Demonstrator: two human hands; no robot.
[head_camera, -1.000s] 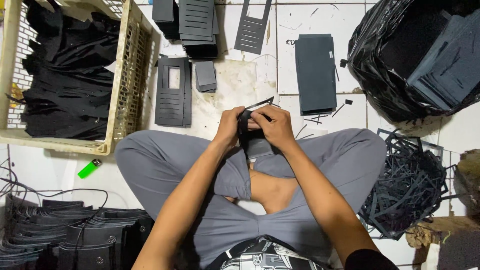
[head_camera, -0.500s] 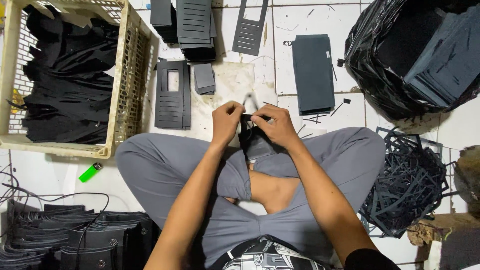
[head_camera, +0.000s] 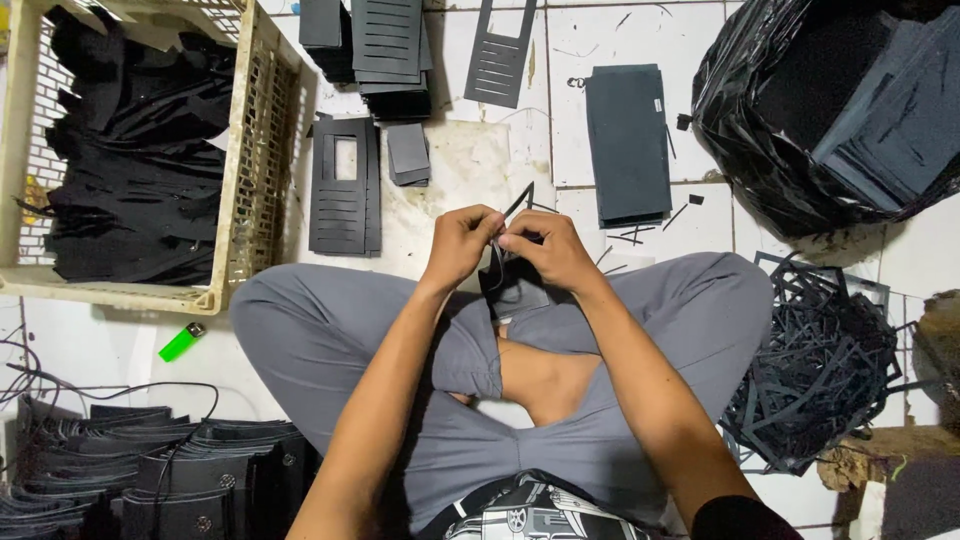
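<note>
I am watching both hands working close together over the crossed legs, just above the tiled floor (head_camera: 500, 160). The left hand (head_camera: 462, 245) and the right hand (head_camera: 548, 250) are both pinching a small black die-cut sheet piece (head_camera: 512, 285), which is hanging between them and resting against the grey trousers. Compared with a second ago, the thin black strip (head_camera: 520, 200) that was lying flat across the fingers is now sticking up and away from the hands, so I am judging that a waste sliver is being peeled out of the piece. The hands themselves are hardly shifting. Beside the left knee a cream plastic crate (head_camera: 255, 150) is holding black offcuts; a stack of slotted black panels (head_camera: 343, 190) is lying ahead, and a tangle of black scrap strips (head_camera: 815, 370) is sitting by the right knee.
</note>
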